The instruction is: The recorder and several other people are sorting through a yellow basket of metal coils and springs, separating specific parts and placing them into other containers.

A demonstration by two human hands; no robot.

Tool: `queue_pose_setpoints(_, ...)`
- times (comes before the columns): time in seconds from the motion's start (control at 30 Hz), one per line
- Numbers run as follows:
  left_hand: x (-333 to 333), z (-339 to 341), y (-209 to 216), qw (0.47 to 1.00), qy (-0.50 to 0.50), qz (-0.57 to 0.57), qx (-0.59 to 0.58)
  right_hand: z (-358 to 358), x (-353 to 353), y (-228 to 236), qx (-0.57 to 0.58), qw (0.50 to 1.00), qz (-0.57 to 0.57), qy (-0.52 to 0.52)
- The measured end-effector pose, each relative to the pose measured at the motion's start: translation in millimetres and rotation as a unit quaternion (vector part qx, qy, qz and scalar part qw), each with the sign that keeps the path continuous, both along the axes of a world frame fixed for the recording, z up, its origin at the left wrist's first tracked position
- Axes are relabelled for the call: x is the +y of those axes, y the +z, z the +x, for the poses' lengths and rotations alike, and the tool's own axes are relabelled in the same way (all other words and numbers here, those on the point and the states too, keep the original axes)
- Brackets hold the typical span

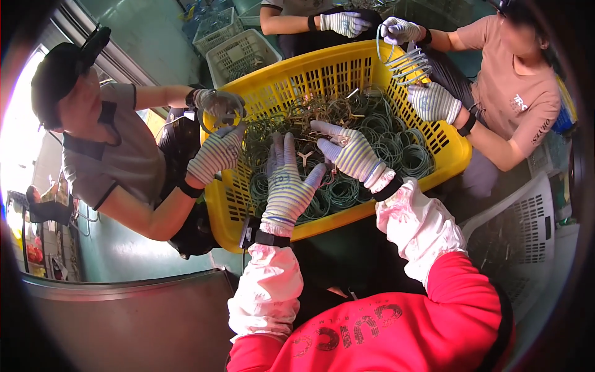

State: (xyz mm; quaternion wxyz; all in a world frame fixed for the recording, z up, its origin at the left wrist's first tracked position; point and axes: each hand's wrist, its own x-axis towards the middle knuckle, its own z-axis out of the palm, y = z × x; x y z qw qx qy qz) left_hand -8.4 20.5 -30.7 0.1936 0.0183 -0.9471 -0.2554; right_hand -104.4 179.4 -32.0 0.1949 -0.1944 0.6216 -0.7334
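Both my hands wear striped knit gloves and reach over a large yellow plastic basket (455, 162). Many thin grey-green wire coils (347, 191) lie heaped in it, with a brownish tangle of thin wire pieces (325, 111) toward the middle. My left hand (286, 186) is open above the near left part of the heap, fingers stretched and thumb apart. To its right, my right hand (356, 154) has its fingers stretched toward the tangle, apart, with nothing visible in them. A small pale Y-shaped piece (304, 157) lies between the two hands.
On the left, a co-worker's gloved hands (217, 152) hold a round wire piece (222, 110). At the right, another person's gloved hands (434, 102) hold a wire spiral (409, 65). A third person's gloved hand (347, 23) is beyond the basket. White crates (240, 53) stand behind.
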Motion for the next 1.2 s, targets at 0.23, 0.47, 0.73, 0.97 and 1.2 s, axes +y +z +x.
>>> queue_pose_setpoints(0.23, 3, 2, 29, 0.77, -0.078, 0.624, 0.107, -22, 6, -7, -0.015, 0.998, 0.049, -0.043)
queue_pose_setpoints(0.47, 14, 4, 15, 0.833, -0.166, 0.526, 0.032, -6, -7, -8, -0.206, 0.969, -0.138, 0.002)
queue_pose_setpoints(0.73, -5, -14, 3, 0.751, -0.004, 0.653, 0.097, 6, -5, 10, -0.067, 0.986, -0.008, 0.152)
queue_pose_setpoints(0.97, -7, -12, 13, 0.572, 0.045, 0.815, 0.076, 16, -2, 17, -0.109, 0.98, -0.093, 0.139)
queue_pose_setpoints(1.2, -7, -25, -21, 0.621, -0.104, 0.774, 0.065, 0, -20, -30, -0.199, 0.96, -0.182, 0.08)
